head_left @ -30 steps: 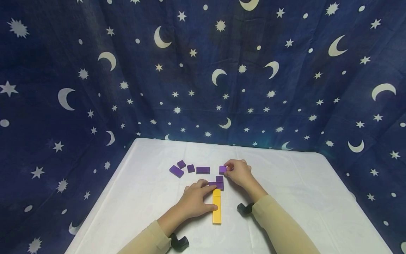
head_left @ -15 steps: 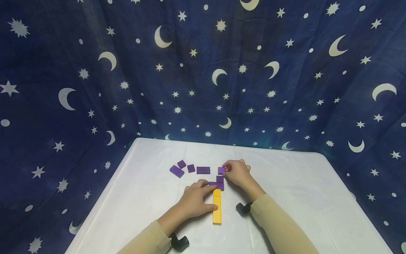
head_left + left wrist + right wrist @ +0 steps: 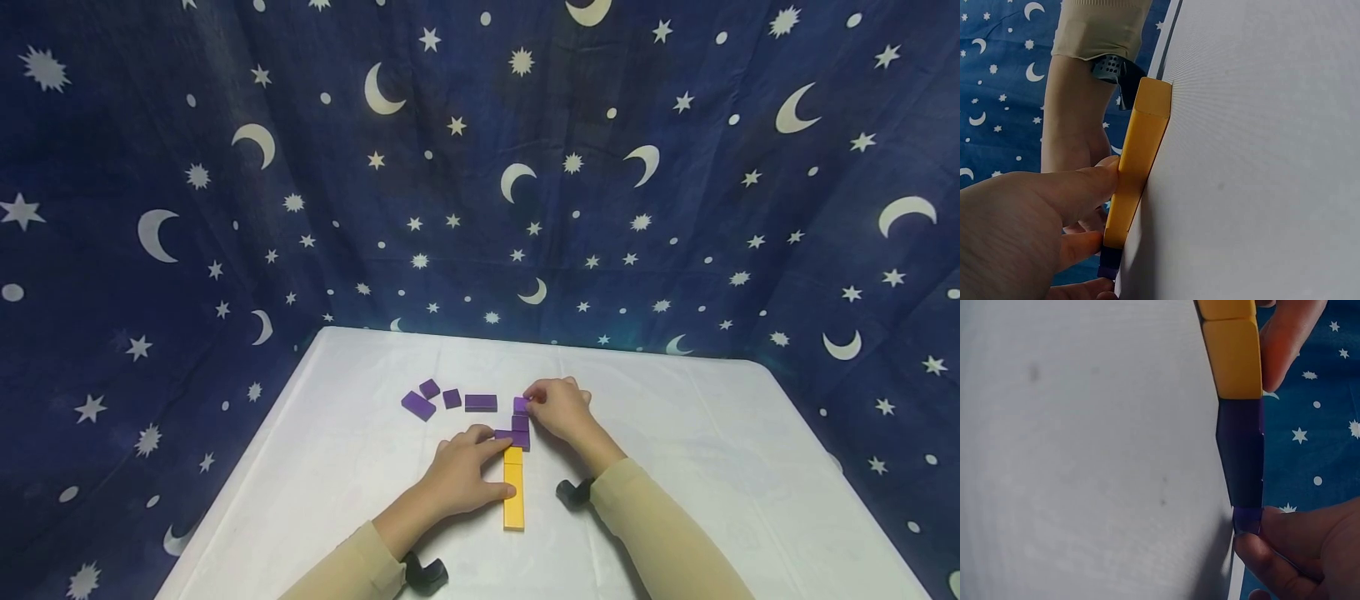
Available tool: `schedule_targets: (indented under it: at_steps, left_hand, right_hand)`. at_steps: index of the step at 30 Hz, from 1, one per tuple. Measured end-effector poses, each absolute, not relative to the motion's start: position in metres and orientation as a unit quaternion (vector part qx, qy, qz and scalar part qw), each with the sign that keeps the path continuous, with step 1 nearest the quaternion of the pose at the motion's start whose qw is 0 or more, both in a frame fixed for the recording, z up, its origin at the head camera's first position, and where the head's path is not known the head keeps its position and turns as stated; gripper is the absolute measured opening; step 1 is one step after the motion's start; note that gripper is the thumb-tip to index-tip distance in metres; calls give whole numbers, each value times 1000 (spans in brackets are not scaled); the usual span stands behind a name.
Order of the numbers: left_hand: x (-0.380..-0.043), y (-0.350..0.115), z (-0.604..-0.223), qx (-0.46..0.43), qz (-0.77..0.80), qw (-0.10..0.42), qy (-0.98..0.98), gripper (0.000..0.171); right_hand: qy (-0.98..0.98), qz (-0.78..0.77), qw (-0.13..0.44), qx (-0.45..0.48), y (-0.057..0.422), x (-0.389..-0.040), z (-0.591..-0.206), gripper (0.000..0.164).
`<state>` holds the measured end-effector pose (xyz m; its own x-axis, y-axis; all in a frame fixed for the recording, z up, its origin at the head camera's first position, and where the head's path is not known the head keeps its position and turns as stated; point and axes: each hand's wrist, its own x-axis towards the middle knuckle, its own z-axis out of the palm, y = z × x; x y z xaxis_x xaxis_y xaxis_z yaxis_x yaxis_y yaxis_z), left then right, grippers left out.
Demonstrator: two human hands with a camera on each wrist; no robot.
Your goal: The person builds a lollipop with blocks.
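With thumb and finger, my right hand (image 3: 562, 408) pinches a small purple block (image 3: 520, 406) at the far end of a row of blocks. In the right wrist view this block (image 3: 1247, 520) meets the darker purple part of the row. Nearer me come another small purple block (image 3: 520, 422), a purple oblong block (image 3: 519, 438) lying crosswise, a short yellow block (image 3: 513, 455) and a long yellow block (image 3: 513, 510). My left hand (image 3: 461, 473) spreads along the row's left side, fingertips on the purple oblong and thumb (image 3: 1105, 177) touching the long yellow block.
Left of the row's far end lie a purple oblong block (image 3: 481, 403), two small purple blocks (image 3: 452, 398) and a tilted purple oblong (image 3: 418, 405). A white cloth (image 3: 675, 433) covers the table. A dark blue curtain (image 3: 480, 208) with moons and stars hangs behind it.
My right hand has slid the small purple block a little left and toward me, up to the row's far end. My left hand has stayed in place.
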<state>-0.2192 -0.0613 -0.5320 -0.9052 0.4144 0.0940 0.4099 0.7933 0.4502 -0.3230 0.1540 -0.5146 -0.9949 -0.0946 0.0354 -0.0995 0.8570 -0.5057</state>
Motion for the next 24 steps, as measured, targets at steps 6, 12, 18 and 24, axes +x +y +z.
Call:
schedule_targets:
  at_steps: [6, 12, 18, 24]
  left_hand:
    - [-219, -61, -531, 220, 235, 3, 947, 75]
    - [-219, -61, -529, 219, 236, 4, 947, 75]
    - [-219, -61, -530, 217, 237, 3, 947, 75]
    - [-218, -62, -530, 216, 237, 4, 947, 75]
  right_hand:
    - [-963, 262, 11, 60, 152, -318, -512, 10]
    - [-964, 257, 7, 64, 151, -317, -512, 10]
    - [-964, 259, 9, 62, 151, -316, -513, 10]
    - [-964, 259, 11, 61, 151, -316, -513, 10]
